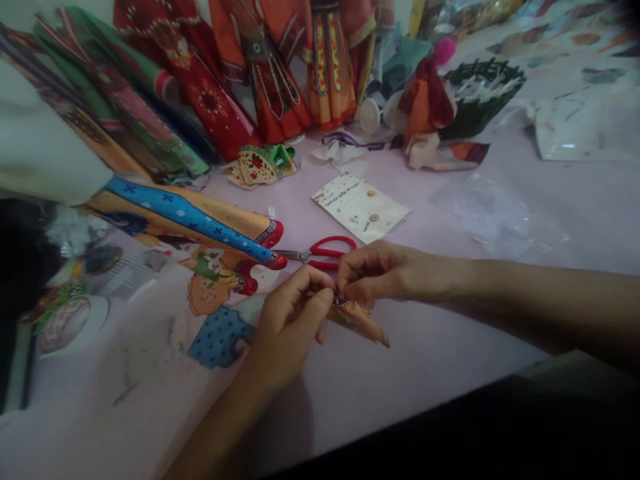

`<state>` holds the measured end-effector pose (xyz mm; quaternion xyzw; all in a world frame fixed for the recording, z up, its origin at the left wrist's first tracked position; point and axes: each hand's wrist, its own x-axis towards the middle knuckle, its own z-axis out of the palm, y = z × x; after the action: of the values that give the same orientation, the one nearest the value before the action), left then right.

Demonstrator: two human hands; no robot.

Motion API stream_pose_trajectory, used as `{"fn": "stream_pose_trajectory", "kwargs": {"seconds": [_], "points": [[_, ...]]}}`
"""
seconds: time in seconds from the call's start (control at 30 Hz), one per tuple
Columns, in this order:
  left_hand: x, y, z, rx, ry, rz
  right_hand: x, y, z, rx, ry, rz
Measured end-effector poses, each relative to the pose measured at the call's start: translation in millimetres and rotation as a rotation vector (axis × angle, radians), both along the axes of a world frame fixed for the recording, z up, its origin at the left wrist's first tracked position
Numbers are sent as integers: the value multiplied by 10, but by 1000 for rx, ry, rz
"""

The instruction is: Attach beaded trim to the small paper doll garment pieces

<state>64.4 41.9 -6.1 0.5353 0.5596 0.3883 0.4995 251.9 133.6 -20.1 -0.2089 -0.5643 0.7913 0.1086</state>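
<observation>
Near the middle of the table, my left hand (300,307) and my right hand (383,270) pinch a small piece of patterned orange cloth (357,319) between them. Its pointed end hangs down to the right, and dark trim with light dots shows along the edge at my fingertips. Both hands are closed, and my fingers cover part of the cloth. Just beyond my hands lie red-handled scissors (327,252). A white card (361,207) with small gold ornaments rests behind them. Left of my left hand is a blue dotted cloth scrap (220,337).
Doll-like figures in red (215,100) and orange dress (330,67) stand along the back. A figure's blue and orange legs (190,213) reach in from the left. A tape roll (75,325), a dark green basket (480,97) and a clear plastic bag (495,207) lie around.
</observation>
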Motion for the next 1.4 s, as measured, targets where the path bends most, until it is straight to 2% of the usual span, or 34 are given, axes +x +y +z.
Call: {"fn": "stream_pose_trajectory", "kwargs": {"seconds": [0.17,0.47,0.87,1.4], "points": [[7,-17,11,-11,21,-20,2,5,-7,39,-25,3],[-16,-32,-87,-52,-90,-12,4,12,-23,40,-21,-6],[-27,-13,-37,-60,-108,-24,8,10,-19,9,-22,-10],[-41,-13,-3,-198,-148,17,-1,21,-37,-10,5,-17]]}}
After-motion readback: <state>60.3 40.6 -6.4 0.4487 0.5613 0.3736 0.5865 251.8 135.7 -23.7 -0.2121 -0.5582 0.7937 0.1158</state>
